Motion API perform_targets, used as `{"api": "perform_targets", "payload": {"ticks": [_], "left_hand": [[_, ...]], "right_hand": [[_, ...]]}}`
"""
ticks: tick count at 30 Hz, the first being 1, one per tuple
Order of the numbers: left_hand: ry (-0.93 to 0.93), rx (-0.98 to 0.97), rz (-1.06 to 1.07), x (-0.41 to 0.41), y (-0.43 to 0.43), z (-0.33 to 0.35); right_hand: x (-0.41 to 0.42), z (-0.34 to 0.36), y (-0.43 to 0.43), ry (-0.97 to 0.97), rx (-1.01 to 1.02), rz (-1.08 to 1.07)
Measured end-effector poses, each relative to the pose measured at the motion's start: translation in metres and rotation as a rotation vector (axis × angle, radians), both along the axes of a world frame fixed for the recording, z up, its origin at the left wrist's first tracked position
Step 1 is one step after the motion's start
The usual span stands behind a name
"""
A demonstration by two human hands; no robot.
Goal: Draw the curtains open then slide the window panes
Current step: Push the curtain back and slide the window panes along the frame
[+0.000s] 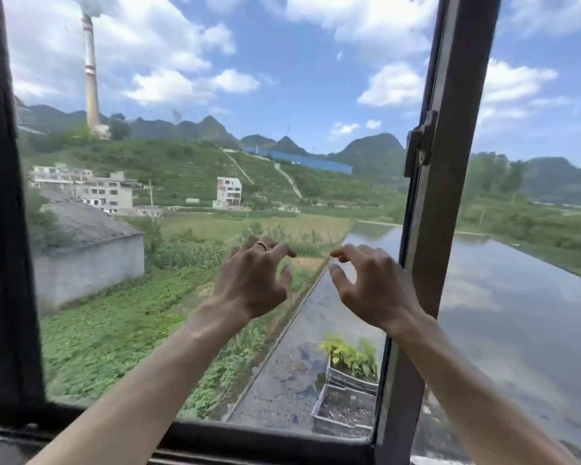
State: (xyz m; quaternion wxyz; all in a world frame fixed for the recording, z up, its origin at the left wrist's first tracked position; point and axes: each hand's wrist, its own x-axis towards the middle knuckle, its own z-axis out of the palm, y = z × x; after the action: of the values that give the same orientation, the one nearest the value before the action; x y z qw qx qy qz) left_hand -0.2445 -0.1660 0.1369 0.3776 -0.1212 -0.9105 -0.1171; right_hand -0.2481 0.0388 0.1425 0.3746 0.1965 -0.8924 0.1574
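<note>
A dark-framed sliding window fills the view. Its middle vertical frame (450,203) stands right of centre and carries a latch (420,146). The left pane's dark frame (4,229) runs down the left edge. My left hand (254,280), with a ring on one finger, is raised in front of the middle opening, fingers curled and apart, holding nothing. My right hand (371,283) is raised beside it, just left of the middle frame, fingers also curled and apart, touching nothing that I can tell. No curtain is in view.
The bottom window track (249,441) runs along the lower edge. Outside lie green fields, a flooded pond, grey crates with plants (349,391), a shed roof (88,226), houses, a tall chimney (91,72) and hills.
</note>
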Motion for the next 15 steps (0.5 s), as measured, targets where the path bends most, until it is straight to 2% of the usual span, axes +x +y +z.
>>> {"api": "perform_targets", "payload": {"ticks": [5,7,10,15], "left_hand": [[0.259,0.025,-0.073,-0.016,0.020,0.051],[0.313,0.010,-0.081,-0.025,0.026,0.066],[0.382,-0.023,-0.074,-0.045,0.034,0.085],[0.422,-0.026,-0.017,-0.075,0.046,0.093]], "right_hand": [[-0.001,0.048,0.026,0.417,-0.079,-0.148],[-0.007,0.063,0.035,0.514,-0.109,-0.172],[-0.012,0.083,0.047,0.584,-0.149,-0.208],[-0.024,0.100,0.056,0.581,-0.128,-0.228]]}}
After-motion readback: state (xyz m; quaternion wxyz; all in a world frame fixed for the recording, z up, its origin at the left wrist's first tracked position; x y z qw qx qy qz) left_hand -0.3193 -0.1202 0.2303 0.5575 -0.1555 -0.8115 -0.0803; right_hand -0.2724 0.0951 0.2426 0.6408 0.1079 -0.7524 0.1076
